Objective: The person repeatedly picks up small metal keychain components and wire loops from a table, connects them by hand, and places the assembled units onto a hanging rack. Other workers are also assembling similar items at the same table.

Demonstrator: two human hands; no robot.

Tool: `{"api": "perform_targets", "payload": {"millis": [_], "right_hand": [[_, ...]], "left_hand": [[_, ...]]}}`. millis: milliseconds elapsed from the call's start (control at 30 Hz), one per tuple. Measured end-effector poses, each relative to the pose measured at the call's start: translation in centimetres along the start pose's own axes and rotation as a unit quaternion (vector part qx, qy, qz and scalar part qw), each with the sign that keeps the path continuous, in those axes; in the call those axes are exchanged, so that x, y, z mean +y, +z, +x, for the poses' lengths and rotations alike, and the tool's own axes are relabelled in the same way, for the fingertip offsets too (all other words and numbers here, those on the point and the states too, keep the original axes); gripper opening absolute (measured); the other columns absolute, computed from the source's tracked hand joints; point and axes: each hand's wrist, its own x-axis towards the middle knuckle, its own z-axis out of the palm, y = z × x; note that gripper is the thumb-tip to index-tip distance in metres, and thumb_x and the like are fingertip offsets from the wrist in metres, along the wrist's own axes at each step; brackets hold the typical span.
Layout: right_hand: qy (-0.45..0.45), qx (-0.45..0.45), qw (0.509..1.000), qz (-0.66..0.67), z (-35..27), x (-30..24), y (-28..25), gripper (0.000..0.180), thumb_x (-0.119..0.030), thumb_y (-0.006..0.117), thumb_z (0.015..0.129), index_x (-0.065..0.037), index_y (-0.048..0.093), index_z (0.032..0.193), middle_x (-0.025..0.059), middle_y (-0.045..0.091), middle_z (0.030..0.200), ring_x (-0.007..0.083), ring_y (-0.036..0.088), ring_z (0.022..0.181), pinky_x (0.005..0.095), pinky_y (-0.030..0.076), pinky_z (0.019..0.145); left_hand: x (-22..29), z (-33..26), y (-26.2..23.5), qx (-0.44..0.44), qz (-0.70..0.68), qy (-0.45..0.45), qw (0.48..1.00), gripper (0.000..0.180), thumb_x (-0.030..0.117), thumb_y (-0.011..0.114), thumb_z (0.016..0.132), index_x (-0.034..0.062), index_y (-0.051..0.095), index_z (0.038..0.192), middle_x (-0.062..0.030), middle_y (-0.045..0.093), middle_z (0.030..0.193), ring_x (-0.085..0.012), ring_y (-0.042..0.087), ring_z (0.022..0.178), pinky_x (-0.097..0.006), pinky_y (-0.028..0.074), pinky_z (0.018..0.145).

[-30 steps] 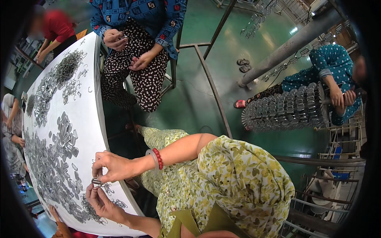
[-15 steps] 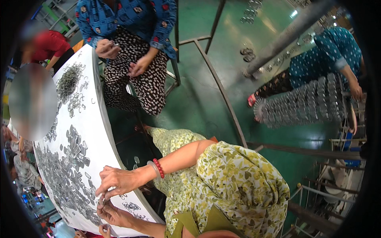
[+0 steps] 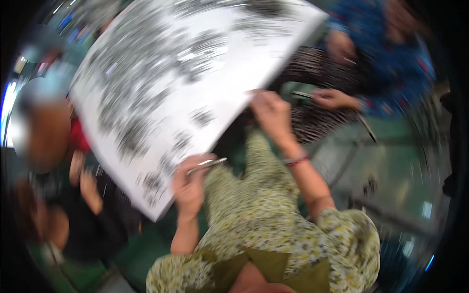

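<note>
The left hand [image 3: 189,181] is closed around a thin metal rod [image 3: 207,165], stiff, light and best pinched mid-shaft, while the right hand [image 3: 271,113] rests half-open, apparently empty, at the white surface [image 3: 146,73] edge.

The hands are apart now: the left hand [image 3: 189,184] grips a thin metal piece [image 3: 207,165], and the right hand [image 3: 271,113] sits farther along the white table [image 3: 161,88] edge.

Motion blur smears the whole view. Small dark parts [image 3: 146,93] on the white tabletop [image 3: 254,63] appear as streaks; their shape cannot be told. The slim metal piece [image 3: 207,165] in the left hand [image 3: 189,183] is indistinct, the grip around it unclear. Fingertips of the right hand [image 3: 273,115] merge with the tabletop edge. A co-worker's hand [image 3: 334,97] holds something unreadable.
</note>
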Motion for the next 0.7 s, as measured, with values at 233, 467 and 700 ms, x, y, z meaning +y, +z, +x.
{"api": "perform_targets", "payload": {"millis": [233, 467, 700], "right_hand": [[-0.016, -0.158, 0.986, -0.047, 5.9, 4.9, 4.8, 0.023, -0.016, 0.062, 0.090, -0.004, 0.069, 0.109, 0.0150, 0.070, 0.084, 0.0198, 0.068, 0.075, 0.0297, 0.050, 0.067], [-0.238, -0.190, 0.910, -0.280, 11.2, 3.5, 16.5, 0.016, -0.016, 0.064, 0.084, -0.002, 0.068, 0.093, 0.0180, 0.062, 0.097, 0.0357, 0.057, 0.095, 0.0435, 0.050, 0.078], [-0.284, -0.197, 0.857, -0.383, 13.5, 4.8, 20.4, 0.010, -0.002, 0.060, 0.073, -0.003, 0.066, 0.080, 0.0180, 0.065, 0.088, 0.0352, 0.063, 0.089, 0.0445, 0.053, 0.075]], "left_hand": [[-1.6, -2.4, 0.6, -0.012, 0.020, 0.018, 1.000, 0.014, -0.008, 0.066, 0.081, -0.0006, 0.059, 0.092, -0.0133, 0.066, 0.095, -0.0215, 0.066, 0.087, -0.031, 0.054, 0.075], [-2.3, -1.1, -0.3, -0.059, 0.047, 0.058, 0.995, 0.013, -0.006, 0.065, 0.083, -0.0005, 0.059, 0.094, -0.0135, 0.066, 0.096, -0.0225, 0.065, 0.090, -0.032, 0.053, 0.077], [-0.3, -0.9, -0.4, -0.054, 0.070, 0.093, 0.992, 0.014, -0.005, 0.069, 0.079, -0.0005, 0.062, 0.089, -0.0123, 0.066, 0.096, -0.0241, 0.065, 0.090, -0.034, 0.054, 0.077]]}}
